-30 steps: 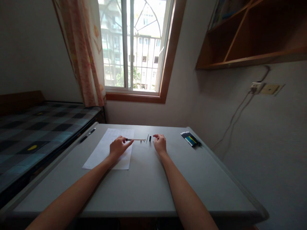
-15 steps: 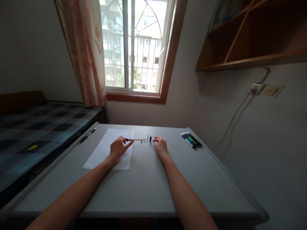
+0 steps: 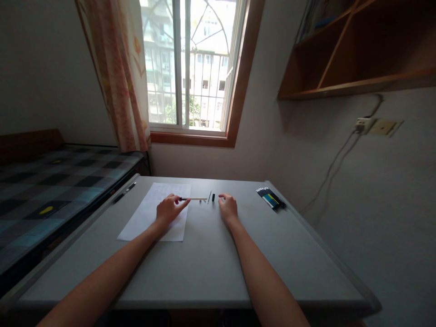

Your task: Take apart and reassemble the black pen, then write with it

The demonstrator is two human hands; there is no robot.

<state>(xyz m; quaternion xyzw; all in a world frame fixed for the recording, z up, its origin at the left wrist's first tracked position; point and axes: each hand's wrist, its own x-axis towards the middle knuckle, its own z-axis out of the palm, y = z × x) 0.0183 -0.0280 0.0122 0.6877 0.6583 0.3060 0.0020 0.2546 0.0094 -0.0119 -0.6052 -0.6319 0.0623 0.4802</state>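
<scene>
My left hand (image 3: pixel 169 210) pinches a slim white pen (image 3: pixel 195 198) with a black section near the fingers. The pen points to the right, level above the table, past the paper's edge. My right hand (image 3: pixel 228 206) rests on the table with loosely curled fingers apart, and nothing shows in them. Just left of its fingertips a short black pen cap (image 3: pixel 213 197) stands or lies on the table; which I cannot tell. A thin dark refill-like stick (image 3: pixel 209 197) lies beside the cap. Under my left hand is a white sheet of paper (image 3: pixel 136 230) with faint writing at its top.
A row of several dark pens (image 3: pixel 271 199) with a yellow and blue band lies at the table's right. Another black pen (image 3: pixel 124 193) lies by the left edge. The grey table (image 3: pixel 211 268) stands below the window; a bed (image 3: pixel 68 190) is on the left.
My right hand's fingers have drawn in slightly, a little away from the cap. My left hand and the white pen stay in place.
</scene>
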